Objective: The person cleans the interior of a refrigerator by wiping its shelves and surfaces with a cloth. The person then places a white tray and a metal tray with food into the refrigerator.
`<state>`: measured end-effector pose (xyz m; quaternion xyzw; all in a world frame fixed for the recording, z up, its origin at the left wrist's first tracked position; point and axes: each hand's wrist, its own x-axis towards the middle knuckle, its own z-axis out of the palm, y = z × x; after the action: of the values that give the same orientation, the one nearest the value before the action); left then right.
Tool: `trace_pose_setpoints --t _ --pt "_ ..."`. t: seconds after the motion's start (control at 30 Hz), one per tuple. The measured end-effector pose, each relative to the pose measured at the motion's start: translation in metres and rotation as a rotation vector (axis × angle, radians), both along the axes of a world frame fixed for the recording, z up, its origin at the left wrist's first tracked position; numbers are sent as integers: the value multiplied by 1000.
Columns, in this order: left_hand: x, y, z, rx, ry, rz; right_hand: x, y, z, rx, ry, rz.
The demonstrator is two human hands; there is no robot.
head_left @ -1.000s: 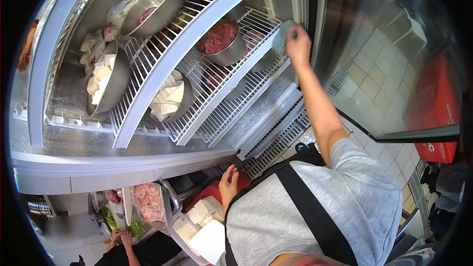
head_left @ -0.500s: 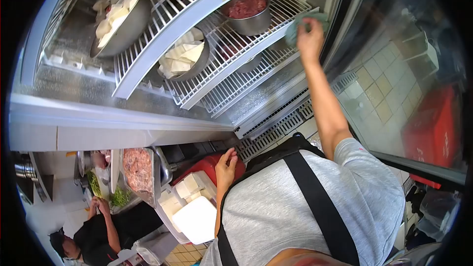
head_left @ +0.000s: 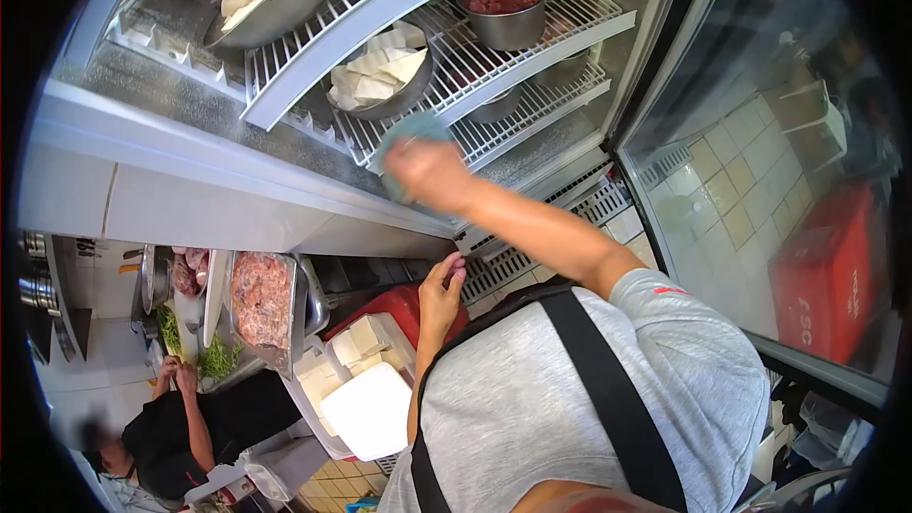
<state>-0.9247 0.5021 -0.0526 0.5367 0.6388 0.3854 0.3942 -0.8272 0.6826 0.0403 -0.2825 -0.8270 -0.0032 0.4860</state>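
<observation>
My right hand [head_left: 429, 174], smeared by motion, is closed on a green cloth [head_left: 404, 138]. The cloth is at the left end of a shelf's front edge [head_left: 532, 76], inside an upright fridge. Just behind it stands a metal bowl of pale folded sheets [head_left: 380, 76]. My left hand [head_left: 442, 294] hangs low in front of my body, fingers loosely bent, with nothing visible in it. A red container [head_left: 404, 309] is beside it.
A metal pot of red meat [head_left: 503, 9] stands on the shelf. The glass door [head_left: 731, 180] hangs open at right. A tray of minced meat [head_left: 266, 304] and white tubs [head_left: 370, 408] are at lower left, near a co-worker in black [head_left: 180, 437].
My right hand has swept the cloth leftward from the shelf's right end to its left end. My left hand has barely moved. The view has shifted slightly.
</observation>
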Motion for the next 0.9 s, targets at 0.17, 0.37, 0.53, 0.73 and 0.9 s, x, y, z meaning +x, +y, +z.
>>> trace_pose_setpoints --t 0.17,0.37,0.53,0.73,0.9 --pt "-43 -51 -26 -86 128 170 135 54 -6 -201 263 -369" --pt "-54 -75 -33 -130 63 281 110 43 -12 -200 303 -436" --pt "-27 -14 13 227 2 236 31 10 -10 -302 154 -21" --pt "2 45 72 571 -138 340 76 -4 15 -1053 26 578" --pt "28 72 52 517 -18 156 104 -14 32 -1258 232 849"
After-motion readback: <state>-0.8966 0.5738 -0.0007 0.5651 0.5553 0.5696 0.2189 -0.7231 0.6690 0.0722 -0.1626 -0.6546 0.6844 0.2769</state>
